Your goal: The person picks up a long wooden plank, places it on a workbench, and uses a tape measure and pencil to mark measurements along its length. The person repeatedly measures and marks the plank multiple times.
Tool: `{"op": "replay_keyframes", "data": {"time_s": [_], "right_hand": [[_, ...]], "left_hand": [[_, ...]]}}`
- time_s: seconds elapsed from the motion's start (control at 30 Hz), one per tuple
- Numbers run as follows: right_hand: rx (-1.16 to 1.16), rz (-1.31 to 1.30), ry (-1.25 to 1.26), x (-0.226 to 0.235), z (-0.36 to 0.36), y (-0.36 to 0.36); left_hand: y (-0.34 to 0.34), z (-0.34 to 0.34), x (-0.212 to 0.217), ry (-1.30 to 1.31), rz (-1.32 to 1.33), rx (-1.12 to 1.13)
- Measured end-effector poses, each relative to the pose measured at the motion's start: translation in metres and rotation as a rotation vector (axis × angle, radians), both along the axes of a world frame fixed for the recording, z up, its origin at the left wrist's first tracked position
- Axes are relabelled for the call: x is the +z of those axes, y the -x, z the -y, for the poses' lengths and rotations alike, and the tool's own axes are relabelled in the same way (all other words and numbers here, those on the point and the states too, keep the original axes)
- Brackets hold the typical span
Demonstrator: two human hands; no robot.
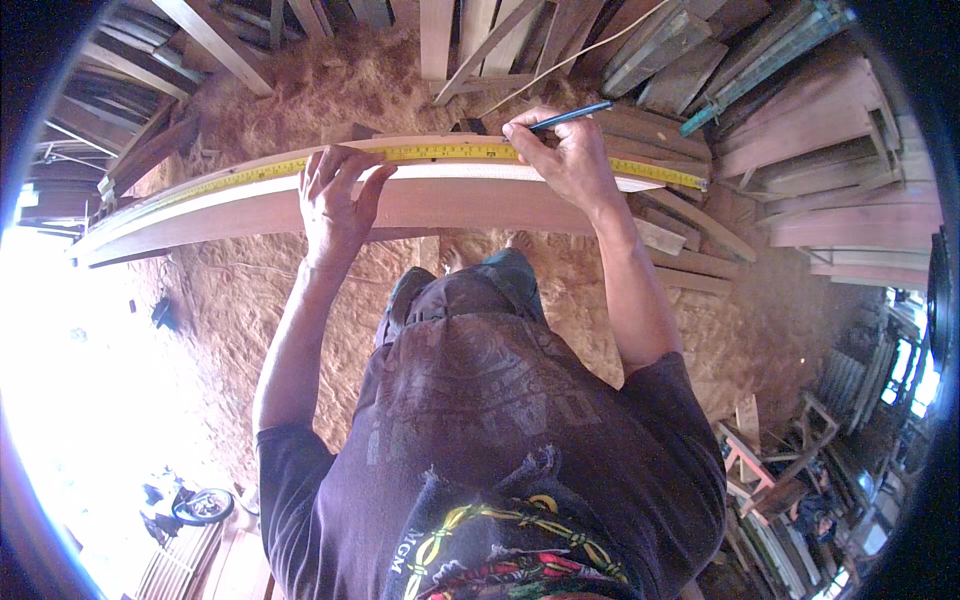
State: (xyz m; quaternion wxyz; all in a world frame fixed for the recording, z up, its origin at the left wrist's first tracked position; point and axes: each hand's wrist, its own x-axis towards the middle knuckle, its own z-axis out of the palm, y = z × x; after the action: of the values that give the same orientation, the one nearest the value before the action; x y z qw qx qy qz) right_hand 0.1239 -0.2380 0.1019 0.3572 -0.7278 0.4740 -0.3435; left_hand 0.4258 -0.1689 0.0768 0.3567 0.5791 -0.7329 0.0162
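A dark, worn cotton T-shirt [500, 450] with a faded print fills the lower view, closest to the camera. The left hand [335, 200] lies flat with fingers spread, pressing a yellow tape measure [440, 153] against a long, smooth, pale wooden plank [230, 205]. The right hand [565, 155] pinches a slim blue pencil [572, 116] between closed fingertips, its tip at the tape's edge on top of the plank. The plank runs across the view in front of the person. Fibrous sawdust [250, 300] covers the floor; rough stacked boards [680, 70] lie beyond.
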Motion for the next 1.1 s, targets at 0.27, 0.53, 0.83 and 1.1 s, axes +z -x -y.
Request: {"op": "replay_keyframes", "data": {"time_s": [0.27, 0.53, 0.83, 1.1], "right_hand": [[0.03, 0.009, 0.143, -0.0091, 0.0038, 0.0009], [0.035, -0.019, 0.136, -0.006, 0.003, 0.0005], [0.034, -0.006, 0.122, -0.0064, 0.0025, -0.0007], [0.014, -0.04, 0.035, -0.0013, 0.0023, -0.0004]], "left_hand": [[-0.0003, 0.0007, 0.0009, 0.004, -0.002, -0.018], [0.0007, -0.0008, 0.002, -0.015, -0.004, -0.005], [0.0006, -0.0007, 0.0008, -0.017, 0.013, 0.001], [-0.0002, 0.0001, -0.0006, -0.026, 0.001, -0.004]]}}
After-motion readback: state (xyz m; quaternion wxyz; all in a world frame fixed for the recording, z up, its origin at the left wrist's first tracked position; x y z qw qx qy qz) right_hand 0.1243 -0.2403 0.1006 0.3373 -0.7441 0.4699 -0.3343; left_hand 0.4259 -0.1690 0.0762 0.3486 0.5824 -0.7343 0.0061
